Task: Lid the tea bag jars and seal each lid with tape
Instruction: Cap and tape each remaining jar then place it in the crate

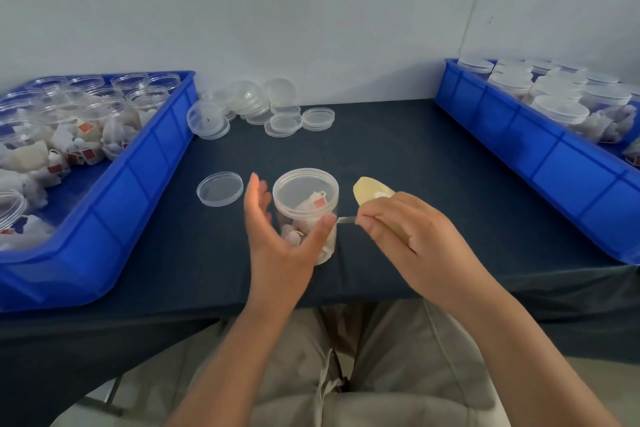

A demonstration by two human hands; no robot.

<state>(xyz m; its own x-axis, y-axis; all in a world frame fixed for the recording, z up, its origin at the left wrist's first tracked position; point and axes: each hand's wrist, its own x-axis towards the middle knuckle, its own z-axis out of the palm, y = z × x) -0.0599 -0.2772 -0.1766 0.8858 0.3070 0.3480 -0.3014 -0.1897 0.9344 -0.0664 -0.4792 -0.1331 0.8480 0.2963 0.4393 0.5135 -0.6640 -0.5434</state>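
Head view, looking down: a table (pixel 398 156) under a dark cloth stands against a pale wall (pixel 311 10), and the person sits at its near edge. 2 blue bins rest on the cloth. The left bin (pixel 138 191), at the left edge, holds open jars (pixel 86 121) of tea bags. The right bin (pixel 554 163), at the right edge, holds lidded jars (pixel 561 107) packed in rows. At the back of the table, by the wall, a lid pile (pixel 263 107) lies loose, some lids stacked and some leaning.

Between the bins, near the front edge, 1 jar (pixel 304 239) stands upright on the cloth with tea bags inside and its lid (pixel 304 187) seated on top. The left hand (pixel 277 246) cups the jar from the left. Its thumb (pixel 323 227) presses against the jar wall just below the lid. Its fingers (pixel 256 198) are straight, slightly blurred, and just clear of the jar's left side. The right hand (pixel 398 225) sits just right of the jar, fingers curled round a yellowish tape roll (pixel 372 192) whose upper edge shows above the knuckles.

1 loose lid (pixel 220 188) lies flat on the cloth just left of the left hand's fingers. A short tape strip (pixel 346 219) runs taut from the roll to the jar wall, ending at the left thumb.
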